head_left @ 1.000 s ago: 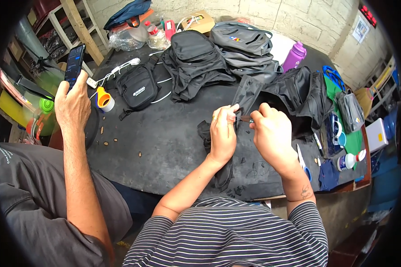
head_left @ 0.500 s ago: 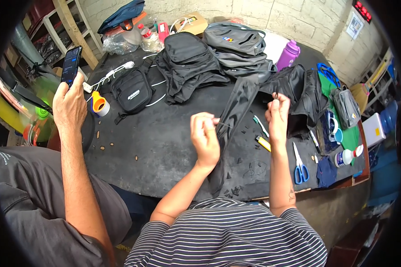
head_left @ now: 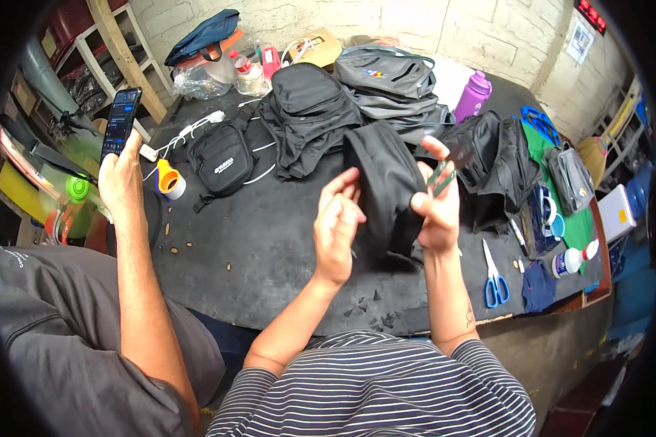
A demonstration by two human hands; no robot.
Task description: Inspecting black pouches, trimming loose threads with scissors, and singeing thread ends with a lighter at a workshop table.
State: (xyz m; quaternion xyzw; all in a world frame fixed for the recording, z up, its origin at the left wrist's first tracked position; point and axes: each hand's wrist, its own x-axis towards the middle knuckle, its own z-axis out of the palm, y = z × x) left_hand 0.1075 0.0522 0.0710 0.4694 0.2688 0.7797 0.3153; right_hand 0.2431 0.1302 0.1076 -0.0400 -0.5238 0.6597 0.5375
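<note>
A black fabric piece (head_left: 384, 193), perhaps a bag panel, stands raised and curved between my hands above the table, blurred at its lower end. My left hand (head_left: 335, 229) is at its left edge, fingers loosely apart; whether they touch the cloth is unclear. My right hand (head_left: 439, 218) is on the other side, its thumb against the fabric. Between its fingers is a small green-handled tool (head_left: 442, 178), smeared by motion and possibly thread snips. Small black scraps (head_left: 377, 318) lie on the table near me. Blue-handled scissors (head_left: 496, 280) lie right of my right forearm.
Black and grey backpacks (head_left: 310, 109) and a small black pouch (head_left: 222, 160) lie toward the back. A purple bottle (head_left: 474, 97) stands beyond them. At right are a black bag (head_left: 492, 167) and a white bottle (head_left: 567, 262). On my left, another person's hand (head_left: 122, 182) holds a phone (head_left: 120, 124).
The black fabric strip, earlier lying along the table, is now lifted and bunched between my hands. My left hand's pinch on a thread has opened. The toothbrush and yellow cutter are now hidden.
</note>
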